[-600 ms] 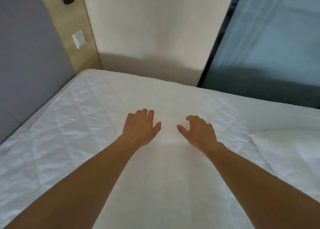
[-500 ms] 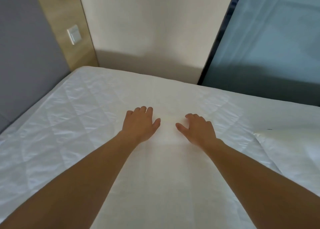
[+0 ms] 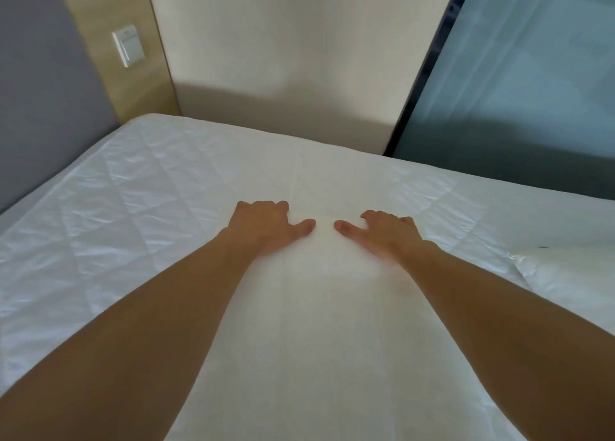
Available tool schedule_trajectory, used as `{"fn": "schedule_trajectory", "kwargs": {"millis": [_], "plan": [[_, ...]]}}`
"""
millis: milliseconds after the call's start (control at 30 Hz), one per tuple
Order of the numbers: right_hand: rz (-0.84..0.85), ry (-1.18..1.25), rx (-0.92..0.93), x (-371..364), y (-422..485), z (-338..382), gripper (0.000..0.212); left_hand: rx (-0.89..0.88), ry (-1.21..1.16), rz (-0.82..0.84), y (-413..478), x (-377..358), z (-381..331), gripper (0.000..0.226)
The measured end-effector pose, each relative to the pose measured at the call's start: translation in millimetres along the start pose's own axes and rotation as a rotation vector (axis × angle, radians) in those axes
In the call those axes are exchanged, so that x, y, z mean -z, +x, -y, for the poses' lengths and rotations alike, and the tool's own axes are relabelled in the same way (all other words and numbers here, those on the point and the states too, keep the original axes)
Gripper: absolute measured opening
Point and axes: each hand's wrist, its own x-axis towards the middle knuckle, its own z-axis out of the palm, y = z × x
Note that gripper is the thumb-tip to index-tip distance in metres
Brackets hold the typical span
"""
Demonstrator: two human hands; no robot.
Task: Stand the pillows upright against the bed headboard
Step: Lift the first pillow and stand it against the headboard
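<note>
Far edge of the pillow gripped, ready for lifting.

Nearest the camera, both forearms were stretched out over a white pillow (image 3: 319, 324) lying flat on the bed (image 3: 109, 207). Half a second earlier the fingers had been spread flat on it; now they were curled over its far edge, the left hand (image 3: 266, 227) and right hand (image 3: 386, 232) clenched on the pillow side by side, thumbs nearly touching. A grip seemed to have been taken, so the lift could be judged imminent. A second pillow (image 3: 572, 274) was seen at the right, also flat. Beyond, the grey headboard (image 3: 43, 107) stood at far left, well apart, with nothing propped against it yet.
</note>
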Motion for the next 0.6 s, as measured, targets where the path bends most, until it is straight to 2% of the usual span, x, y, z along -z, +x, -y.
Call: {"fn": "schedule_trajectory", "kwargs": {"millis": [133, 333, 600], "plan": [[-0.086, -0.042, 0.041, 3.6, -5.5, 0.3, 0.086, -0.023, 0.025, -0.098, -9.7, 3.3, -2.2, 0.083], [-0.188, -0.084, 0.138, 32.6, -30.4, -2.3, 0.088, -0.097, 0.053, -0.268, -43.9, 28.5, -5.1, 0.084], [-0.346, -0.077, 0.259, 102.7, -119.3, 3.3, 0.084, -0.161, 0.117, -0.432, -128.5, 110.4, -23.1, 0.076]]}}
